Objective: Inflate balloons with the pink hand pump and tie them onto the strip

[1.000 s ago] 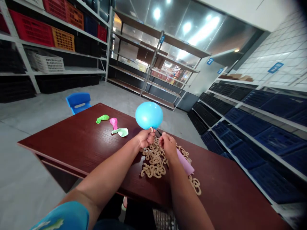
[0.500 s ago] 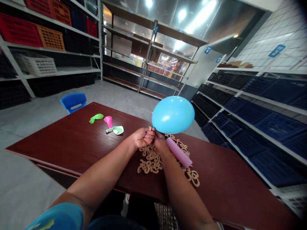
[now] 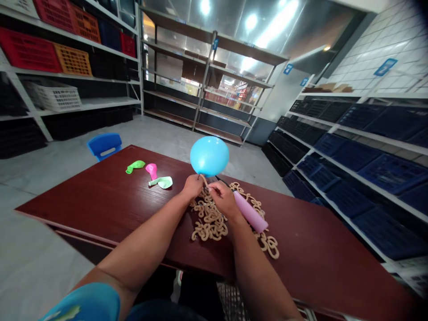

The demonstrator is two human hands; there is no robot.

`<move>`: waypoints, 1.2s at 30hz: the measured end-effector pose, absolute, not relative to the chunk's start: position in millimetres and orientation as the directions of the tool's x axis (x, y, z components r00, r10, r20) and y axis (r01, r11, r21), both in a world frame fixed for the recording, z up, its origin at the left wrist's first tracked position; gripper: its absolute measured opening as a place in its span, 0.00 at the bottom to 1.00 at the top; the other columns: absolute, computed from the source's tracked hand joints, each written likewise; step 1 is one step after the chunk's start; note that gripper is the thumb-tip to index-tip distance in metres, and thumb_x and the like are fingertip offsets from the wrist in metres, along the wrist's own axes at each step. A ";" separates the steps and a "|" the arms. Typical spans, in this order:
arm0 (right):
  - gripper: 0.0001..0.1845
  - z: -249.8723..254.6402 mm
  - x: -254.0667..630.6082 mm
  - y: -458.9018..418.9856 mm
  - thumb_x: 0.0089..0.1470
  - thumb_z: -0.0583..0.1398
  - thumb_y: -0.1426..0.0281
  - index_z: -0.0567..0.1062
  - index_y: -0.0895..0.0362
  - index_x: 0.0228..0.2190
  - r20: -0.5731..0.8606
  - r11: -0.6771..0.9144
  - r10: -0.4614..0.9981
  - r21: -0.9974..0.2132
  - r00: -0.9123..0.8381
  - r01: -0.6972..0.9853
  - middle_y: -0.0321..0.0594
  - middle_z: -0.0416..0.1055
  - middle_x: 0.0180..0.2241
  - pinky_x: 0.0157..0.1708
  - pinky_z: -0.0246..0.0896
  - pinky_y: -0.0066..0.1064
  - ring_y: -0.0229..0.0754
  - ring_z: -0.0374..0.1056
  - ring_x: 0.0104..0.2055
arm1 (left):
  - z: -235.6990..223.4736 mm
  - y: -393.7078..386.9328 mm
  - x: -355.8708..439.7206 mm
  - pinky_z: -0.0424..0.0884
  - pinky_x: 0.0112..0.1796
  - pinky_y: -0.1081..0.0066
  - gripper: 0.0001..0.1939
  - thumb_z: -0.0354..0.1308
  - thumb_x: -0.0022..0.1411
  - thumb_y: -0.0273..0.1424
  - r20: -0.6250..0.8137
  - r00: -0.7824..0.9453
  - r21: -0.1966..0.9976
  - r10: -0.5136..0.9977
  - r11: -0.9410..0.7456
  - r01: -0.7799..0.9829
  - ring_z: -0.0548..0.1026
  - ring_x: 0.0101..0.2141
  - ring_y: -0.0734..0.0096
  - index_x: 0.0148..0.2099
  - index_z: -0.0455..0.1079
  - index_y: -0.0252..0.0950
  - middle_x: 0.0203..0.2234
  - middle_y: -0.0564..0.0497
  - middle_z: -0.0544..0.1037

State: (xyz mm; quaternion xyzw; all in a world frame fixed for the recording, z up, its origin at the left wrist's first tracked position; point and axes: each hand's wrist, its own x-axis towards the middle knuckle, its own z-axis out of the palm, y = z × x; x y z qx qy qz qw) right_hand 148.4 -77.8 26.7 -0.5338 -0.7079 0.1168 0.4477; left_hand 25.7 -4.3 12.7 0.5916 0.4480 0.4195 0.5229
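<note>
An inflated blue balloon (image 3: 209, 155) stands above the table, its lower end at my left hand (image 3: 193, 187). The fingers of that hand are closed at the balloon's neck, which is mostly hidden. A short length of beige cord (image 3: 203, 180) runs from there to my right hand (image 3: 222, 196), whose fingertips pinch it. Below both hands, a loose heap of curly beige cord (image 3: 210, 228) lies on the dark red table (image 3: 113, 200). Beside my right hand, a pink cylinder (image 3: 250, 211) with a dark end rests on more of the cord.
To the left on the table lie a green balloon (image 3: 135, 166), a pink balloon (image 3: 151, 170) and a pale green balloon (image 3: 161, 182), all limp. A blue chair (image 3: 104, 145) stands past the table's far left edge. Shelves with crates (image 3: 361, 138) line the sides.
The balloon has swung left and now sits above my left hand. My right hand has come away from the balloon's neck and pinches the cord, which now shows between the hands.
</note>
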 end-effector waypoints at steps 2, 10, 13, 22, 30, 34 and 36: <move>0.10 31.0 150.4 -78.6 0.53 0.52 0.68 0.73 0.55 0.33 0.574 0.473 0.813 -0.557 -0.095 0.683 0.40 0.67 0.34 0.40 0.58 0.32 0.39 0.63 0.38 | 12.8 -5.8 27.1 0.58 0.26 0.74 0.14 0.45 0.58 0.32 0.118 0.242 0.962 0.963 -0.171 0.212 0.64 0.23 0.75 0.26 0.68 0.31 0.20 0.51 0.69; 0.10 20.0 148.2 -71.4 0.48 0.57 0.62 0.73 0.53 0.31 0.415 0.315 0.893 -0.854 0.177 0.413 0.35 0.70 0.28 0.32 0.60 0.30 0.37 0.64 0.29 | 12.5 -16.0 36.2 0.58 0.27 0.74 0.12 0.44 0.58 0.30 0.240 0.305 0.859 0.922 -0.348 0.376 0.65 0.25 0.73 0.29 0.67 0.33 0.22 0.50 0.71; 0.12 17.4 147.2 -70.1 0.43 0.61 0.60 0.72 0.54 0.29 0.195 0.172 0.951 -0.978 0.241 0.115 0.32 0.68 0.21 0.19 0.53 0.25 0.34 0.61 0.21 | 10.9 -18.4 38.1 0.58 0.27 0.74 0.13 0.43 0.59 0.31 0.291 0.308 0.815 0.906 -0.403 0.417 0.65 0.25 0.73 0.29 0.66 0.34 0.22 0.50 0.70; 0.13 21.8 147.7 -70.7 0.37 0.65 0.62 0.71 0.56 0.26 0.056 0.076 0.973 -0.994 0.224 -0.080 0.31 0.68 0.20 0.15 0.51 0.22 0.32 0.61 0.21 | 15.0 -23.1 36.3 0.60 0.28 0.73 0.14 0.41 0.61 0.32 0.272 0.327 0.752 0.905 -0.412 0.514 0.67 0.25 0.72 0.31 0.67 0.34 0.24 0.48 0.72; 0.18 25.5 157.9 -72.3 0.29 0.68 0.65 0.70 0.57 0.24 -0.226 -0.203 0.962 -0.968 0.154 -0.148 0.31 0.67 0.18 0.15 0.54 0.23 0.33 0.62 0.18 | 20.1 -35.0 35.5 0.65 0.32 0.70 0.12 0.48 0.58 0.36 0.201 0.452 0.659 0.869 -0.462 0.594 0.72 0.31 0.65 0.38 0.68 0.35 0.30 0.44 0.75; 0.15 24.2 156.6 -71.9 0.32 0.66 0.65 0.67 0.57 0.21 -0.160 -0.147 0.974 -0.985 0.158 -0.092 0.29 0.64 0.15 0.14 0.50 0.23 0.30 0.58 0.14 | 23.5 -35.5 36.6 0.66 0.33 0.70 0.14 0.46 0.59 0.37 0.183 0.478 0.626 0.859 -0.477 0.617 0.73 0.32 0.64 0.39 0.69 0.34 0.32 0.43 0.75; 0.13 21.7 153.2 -71.0 0.35 0.64 0.63 0.66 0.56 0.21 -0.083 -0.079 0.974 -0.996 0.212 -0.027 0.28 0.63 0.15 0.14 0.50 0.24 0.31 0.57 0.14 | 24.6 -34.2 37.7 0.66 0.34 0.70 0.15 0.44 0.61 0.35 0.183 0.459 0.639 0.869 -0.460 0.616 0.73 0.32 0.65 0.38 0.69 0.33 0.32 0.42 0.75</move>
